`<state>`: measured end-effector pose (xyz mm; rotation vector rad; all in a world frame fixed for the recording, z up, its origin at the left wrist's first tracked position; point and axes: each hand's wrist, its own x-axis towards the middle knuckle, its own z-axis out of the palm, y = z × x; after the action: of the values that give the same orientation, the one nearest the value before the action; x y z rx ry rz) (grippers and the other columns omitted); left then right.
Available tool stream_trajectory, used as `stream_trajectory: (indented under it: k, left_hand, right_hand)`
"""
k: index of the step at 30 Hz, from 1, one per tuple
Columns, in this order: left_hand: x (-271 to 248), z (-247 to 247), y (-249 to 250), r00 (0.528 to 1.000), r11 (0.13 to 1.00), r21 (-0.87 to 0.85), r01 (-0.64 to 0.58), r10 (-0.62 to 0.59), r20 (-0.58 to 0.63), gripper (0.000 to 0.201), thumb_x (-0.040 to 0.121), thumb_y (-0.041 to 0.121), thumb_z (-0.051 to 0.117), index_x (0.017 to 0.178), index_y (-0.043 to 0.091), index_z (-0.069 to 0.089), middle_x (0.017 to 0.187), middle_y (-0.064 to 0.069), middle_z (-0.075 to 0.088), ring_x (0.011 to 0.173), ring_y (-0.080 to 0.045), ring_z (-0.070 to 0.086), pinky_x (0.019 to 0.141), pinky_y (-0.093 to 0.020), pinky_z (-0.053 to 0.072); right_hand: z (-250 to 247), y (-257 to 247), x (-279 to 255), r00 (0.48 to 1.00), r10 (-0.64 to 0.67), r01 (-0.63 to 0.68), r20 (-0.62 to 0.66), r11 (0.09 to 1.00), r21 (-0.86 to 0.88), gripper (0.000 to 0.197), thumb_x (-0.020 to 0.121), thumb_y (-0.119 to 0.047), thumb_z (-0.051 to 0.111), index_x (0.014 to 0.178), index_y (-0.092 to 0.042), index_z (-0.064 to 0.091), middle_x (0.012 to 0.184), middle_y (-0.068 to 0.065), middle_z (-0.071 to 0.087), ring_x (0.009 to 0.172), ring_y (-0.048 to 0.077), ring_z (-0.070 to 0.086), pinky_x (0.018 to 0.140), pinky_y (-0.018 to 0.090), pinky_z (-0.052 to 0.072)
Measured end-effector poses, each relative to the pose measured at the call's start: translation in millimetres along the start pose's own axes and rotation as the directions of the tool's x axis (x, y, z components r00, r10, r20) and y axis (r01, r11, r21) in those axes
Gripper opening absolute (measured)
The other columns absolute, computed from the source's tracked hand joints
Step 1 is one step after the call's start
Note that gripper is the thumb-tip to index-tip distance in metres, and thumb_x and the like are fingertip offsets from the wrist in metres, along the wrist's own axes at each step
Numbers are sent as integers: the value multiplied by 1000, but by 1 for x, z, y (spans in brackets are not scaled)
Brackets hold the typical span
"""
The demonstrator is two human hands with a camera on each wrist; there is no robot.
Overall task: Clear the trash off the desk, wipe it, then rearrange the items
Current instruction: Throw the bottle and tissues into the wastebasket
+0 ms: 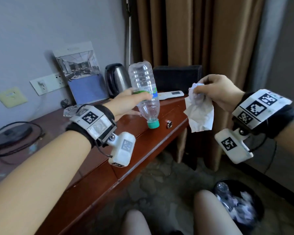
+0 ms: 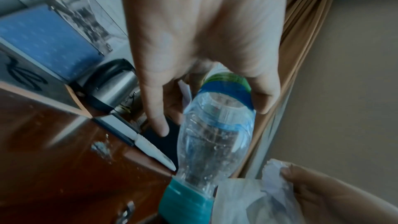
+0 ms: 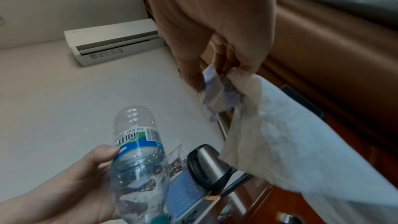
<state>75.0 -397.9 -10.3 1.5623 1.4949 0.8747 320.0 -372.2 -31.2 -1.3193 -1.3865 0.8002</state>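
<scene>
My left hand (image 1: 134, 99) grips an empty clear plastic bottle (image 1: 143, 92) around its green-and-blue label, cap pointing down, above the right end of the red-brown desk (image 1: 143, 141). In the left wrist view the bottle (image 2: 215, 142) hangs from my fingers with its teal cap (image 2: 185, 200) lowest. My right hand (image 1: 215, 92) pinches crumpled white tissue (image 1: 199, 111), which droops just past the desk's right edge. The right wrist view shows the tissue (image 3: 269, 134) bunched in my fingers and the bottle (image 3: 137, 156) in my left hand.
A steel kettle (image 1: 116, 78), a framed brochure (image 1: 85, 77), a white remote (image 1: 170, 94) and a black box (image 1: 176, 77) stand at the desk's back. Dark cables (image 1: 12, 138) lie on the left. A black bin (image 1: 241, 206) holding trash sits on the floor lower right, beside brown curtains (image 1: 202, 39).
</scene>
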Motion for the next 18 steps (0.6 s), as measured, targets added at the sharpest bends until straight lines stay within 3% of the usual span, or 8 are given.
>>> stream_trajectory:
  k: [5, 8, 12, 15, 18]
  left_hand:
    - [3, 57, 8, 992, 999, 15, -36, 34, 124, 25, 81, 31, 68, 104, 29, 61, 111, 4, 68, 103, -12, 63, 91, -37, 53]
    - [4, 85, 13, 985, 998, 9, -59, 57, 161, 13, 85, 28, 64, 98, 30, 62, 107, 5, 68, 104, -13, 62, 91, -38, 53]
    - [4, 119, 15, 982, 998, -8, -58, 59, 178, 12, 84, 30, 63, 96, 29, 63, 99, 7, 67, 99, -12, 62, 87, -34, 53]
    - [3, 145, 12, 977, 998, -7, -58, 58, 204, 19, 85, 31, 63, 103, 26, 63, 99, 7, 68, 97, -11, 63, 86, -32, 53]
    - [1, 174, 3, 970, 999, -3, -46, 45, 241, 5, 87, 29, 61, 92, 31, 60, 97, 8, 67, 99, -11, 62, 88, -32, 52]
  right_hand:
    - [-44, 19, -17, 996, 30, -35, -82, 998, -61, 18, 80, -6, 67, 69, -17, 56, 70, 0, 59, 58, 8, 57, 49, 16, 48]
    - [-65, 32, -27, 990, 58, -68, -127, 994, -81, 18, 79, -6, 68, 70, -17, 56, 72, 1, 57, 67, 16, 56, 56, 22, 48]
    - [-89, 47, -41, 982, 57, -89, -179, 980, -177, 15, 77, -8, 67, 72, -18, 57, 68, -2, 55, 53, 4, 53, 42, 11, 43]
    - [-103, 62, -52, 978, 89, -123, -187, 976, -180, 10, 77, -8, 66, 77, -15, 59, 71, -1, 57, 61, 10, 53, 54, 20, 46]
    - [-113, 88, -64, 971, 132, -171, -199, 967, -191, 12, 77, -6, 67, 75, -15, 59, 70, -1, 57, 62, 11, 53, 58, 22, 46]
